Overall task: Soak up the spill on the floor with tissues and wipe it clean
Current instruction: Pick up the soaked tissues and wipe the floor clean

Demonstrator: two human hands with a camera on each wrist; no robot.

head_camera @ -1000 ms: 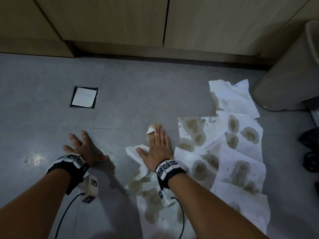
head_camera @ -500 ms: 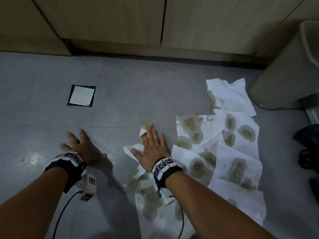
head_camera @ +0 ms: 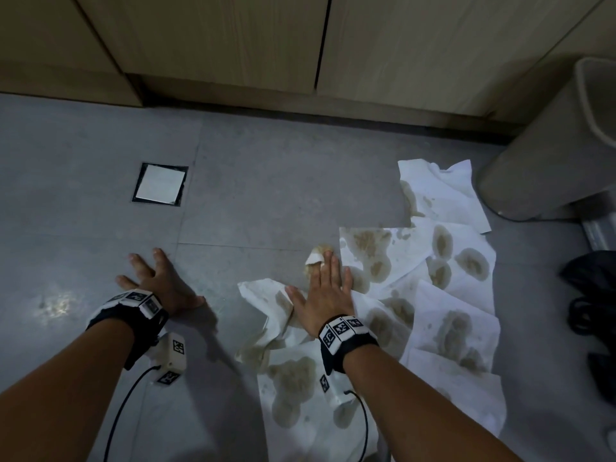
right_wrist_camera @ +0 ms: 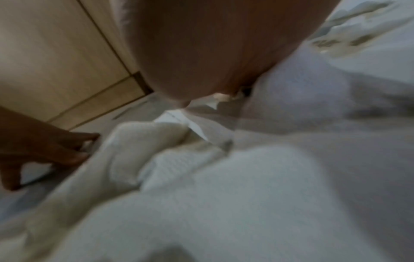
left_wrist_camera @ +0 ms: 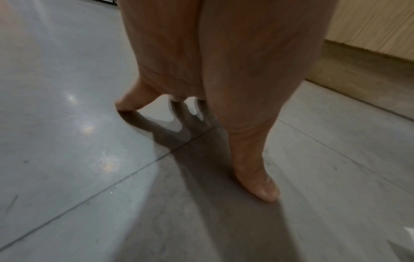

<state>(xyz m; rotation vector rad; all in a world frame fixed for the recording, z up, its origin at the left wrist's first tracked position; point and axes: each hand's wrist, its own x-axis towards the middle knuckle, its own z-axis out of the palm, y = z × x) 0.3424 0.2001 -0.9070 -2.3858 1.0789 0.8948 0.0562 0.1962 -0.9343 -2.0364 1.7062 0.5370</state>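
Note:
Several white tissues (head_camera: 443,288) with brown wet blotches lie spread on the grey tiled floor (head_camera: 266,181), right of centre. My right hand (head_camera: 328,281) lies flat with straight fingers, pressing a crumpled, stained tissue (head_camera: 266,301) against the floor at the left edge of the spread. A stained tip of that tissue (head_camera: 315,258) pokes out past the fingertips. In the blurred right wrist view the palm sits on bunched white tissue (right_wrist_camera: 201,177). My left hand (head_camera: 150,278) rests on bare floor with spread fingers, holding nothing; its thumb (left_wrist_camera: 262,187) touches the tile.
A square floor drain cover (head_camera: 160,185) lies far left. Wooden cabinet fronts (head_camera: 233,45) run along the back. A beige bin (head_camera: 550,155) stands at the far right, with black objects (head_camera: 590,295) below it. Wrist camera cables trail near my arms.
My right hand slid left with the crumpled tissue, then back right toward the spread tissues. My left hand has stayed planted on the floor.

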